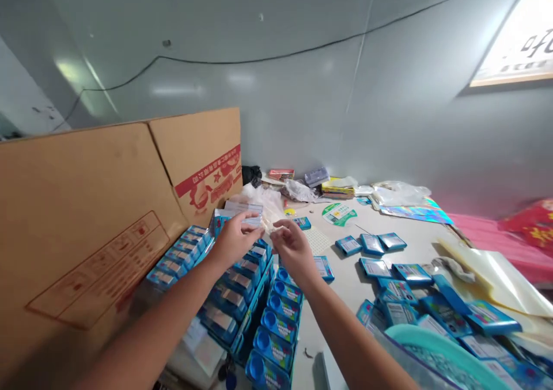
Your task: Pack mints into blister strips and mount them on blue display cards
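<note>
- Fingers of left hand [233,241] and right hand [294,250]: curled, tips close; grip cannot be told.
- Arms extend forward, hands converging above boxes.
- Rowed boxes [276,347] upright beneath, apparently arranged.
- Loose boxes [375,268] scattered rightward on table [345,277], not in rows.
- Plastic [400,194] beyond.

The cardboard [99,200] is brown with red print and a red band. The bench [341,286] is white. The small boxes [408,273] are blue with white label areas. The basin [432,344] is turquoise. The wall [285,113] is grey. The cloth [479,237] is pink; the cushion [533,223] is red with a yellow pattern.
</note>
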`<move>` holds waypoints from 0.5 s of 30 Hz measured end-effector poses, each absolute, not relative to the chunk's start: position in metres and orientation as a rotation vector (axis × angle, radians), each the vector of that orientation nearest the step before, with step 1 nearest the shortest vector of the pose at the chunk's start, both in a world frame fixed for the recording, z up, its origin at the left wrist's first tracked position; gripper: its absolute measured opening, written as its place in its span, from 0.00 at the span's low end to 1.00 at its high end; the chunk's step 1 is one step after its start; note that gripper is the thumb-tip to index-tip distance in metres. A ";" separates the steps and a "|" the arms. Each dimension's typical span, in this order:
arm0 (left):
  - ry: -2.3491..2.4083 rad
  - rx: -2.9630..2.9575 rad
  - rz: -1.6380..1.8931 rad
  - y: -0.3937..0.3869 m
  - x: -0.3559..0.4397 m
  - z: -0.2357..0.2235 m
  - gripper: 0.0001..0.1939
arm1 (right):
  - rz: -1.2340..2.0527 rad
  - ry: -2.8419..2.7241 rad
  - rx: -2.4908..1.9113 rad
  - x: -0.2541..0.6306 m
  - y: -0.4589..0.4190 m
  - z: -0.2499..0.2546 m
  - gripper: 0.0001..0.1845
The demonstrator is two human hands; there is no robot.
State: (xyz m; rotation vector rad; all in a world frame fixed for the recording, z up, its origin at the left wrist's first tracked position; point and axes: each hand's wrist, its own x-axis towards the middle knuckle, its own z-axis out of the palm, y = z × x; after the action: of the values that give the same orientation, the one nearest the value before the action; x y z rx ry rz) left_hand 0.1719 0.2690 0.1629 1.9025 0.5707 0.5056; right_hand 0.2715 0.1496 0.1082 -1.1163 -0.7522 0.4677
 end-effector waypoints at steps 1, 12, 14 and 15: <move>0.573 1.997 0.490 0.275 0.176 0.160 0.26 | 0.454 -0.756 -1.175 0.275 0.152 0.102 0.12; 0.518 2.200 0.423 0.307 0.195 0.140 0.21 | 0.608 -0.954 -1.637 0.304 0.152 0.089 0.13; 0.509 2.119 0.434 0.309 0.195 0.136 0.22 | 0.585 -0.951 -1.680 0.303 0.153 0.090 0.13; 0.507 2.068 0.419 0.310 0.195 0.135 0.22 | 0.573 -0.933 -1.676 0.303 0.153 0.090 0.13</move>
State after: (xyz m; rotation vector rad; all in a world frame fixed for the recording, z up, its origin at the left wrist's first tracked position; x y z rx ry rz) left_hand 0.1947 0.3098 0.1348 2.0681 0.5068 0.4189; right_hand 0.3025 0.1532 0.0903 -1.6760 -0.9335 0.5727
